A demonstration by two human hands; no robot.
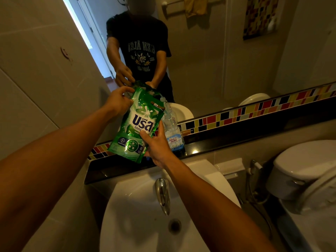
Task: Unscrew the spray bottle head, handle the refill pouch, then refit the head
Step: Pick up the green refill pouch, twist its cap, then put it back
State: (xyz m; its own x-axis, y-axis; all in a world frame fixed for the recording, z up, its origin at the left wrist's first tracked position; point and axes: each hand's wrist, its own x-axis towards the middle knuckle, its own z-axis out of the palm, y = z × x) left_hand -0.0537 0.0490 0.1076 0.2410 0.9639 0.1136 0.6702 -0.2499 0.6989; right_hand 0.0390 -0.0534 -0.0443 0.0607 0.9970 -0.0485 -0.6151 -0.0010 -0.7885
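A green refill pouch is held up over the black ledge, tilted with its top corner leaning right toward the mouth of a clear bottle. My left hand pinches the pouch's upper left edge. My right hand grips its lower right side. The clear spray bottle stands on the ledge just behind the pouch, with no head on its open neck and a little blue liquid at the bottom. The spray head is out of sight.
A white sink with a chrome tap lies directly below my arms. The black ledge runs under a mirror with a coloured tile strip. A white toilet stands at the right.
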